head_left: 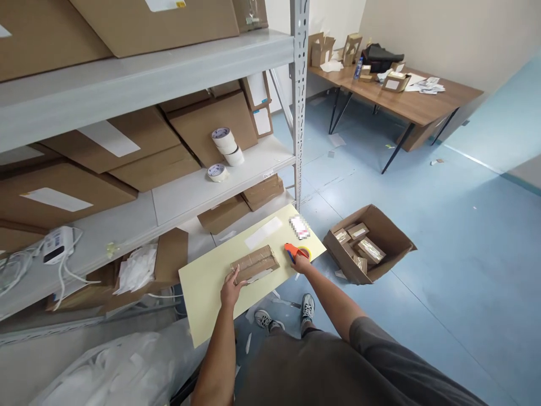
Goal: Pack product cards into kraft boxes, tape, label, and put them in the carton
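Note:
A long brown cardboard box (pixel 255 264) with shiny tape on it lies on the pale yellow board (pixel 203 304). My left hand (pixel 231 290) rests on the box's near left end, its fingers apart. At the board's right end, my right hand (pixel 301 263) is wrapped round an orange tape dispenser (pixel 292 249) with a yellow-rimmed roll. Beyond the dispenser lies a small white and pink item (pixel 300 226), blurred out. A white paper strip (pixel 264 233) lies flat behind the box.
An open carton (pixel 395 237) holding several small boxes stands on the floor at right. Metal shelves (pixel 190 203) with cartons and white tape rolls (pixel 224 141) rise ahead and left. A cluttered wooden table (pixel 426 113) stands at back right. Plastic bags (pixel 122 372) lie lower left.

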Tool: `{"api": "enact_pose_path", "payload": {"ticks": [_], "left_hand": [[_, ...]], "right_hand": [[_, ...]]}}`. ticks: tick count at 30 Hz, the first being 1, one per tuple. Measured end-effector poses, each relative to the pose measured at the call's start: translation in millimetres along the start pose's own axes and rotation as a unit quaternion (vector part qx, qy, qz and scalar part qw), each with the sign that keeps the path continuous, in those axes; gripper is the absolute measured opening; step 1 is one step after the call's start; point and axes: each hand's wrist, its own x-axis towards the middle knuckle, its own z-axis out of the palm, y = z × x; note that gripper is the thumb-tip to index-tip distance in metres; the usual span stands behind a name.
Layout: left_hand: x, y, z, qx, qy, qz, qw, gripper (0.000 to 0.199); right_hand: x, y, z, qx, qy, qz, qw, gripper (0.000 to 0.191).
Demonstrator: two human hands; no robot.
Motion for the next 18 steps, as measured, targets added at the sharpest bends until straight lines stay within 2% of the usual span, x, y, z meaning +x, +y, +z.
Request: {"api": "enact_pose_path", "payload": {"ticks": [4,8,11,14,18], "left_hand": [[-2,0,3.5,-0.012,-0.01,-0.01,1.0,0.068],[-4,-4,7.6,-0.036,-0.017,-0.008,0.999,0.068],[-5,-8,12.3,-0.056,-0.01,0.007,0.998,0.067],[-7,-14,15.3,-0.076,0.006,0.019,0.997,0.069],[-8,-30,8.7,-0.105,0.026,0.019,0.994,0.073]], "right_hand": [[3,-4,13,-0.042,-0.019,0.09,0.995,0.044],[11,-7,-1,-0.045,-0.05,0.106,0.992,0.045],[10,-9,-16,-0.07,-0.042,0.081,0.993,0.041],[0,-17,-25,-0.049,-0.011,0.028,0.998,0.035],[-18,-54,-24,0.023,-0.01,-0.079,0.997,0.038]]}}
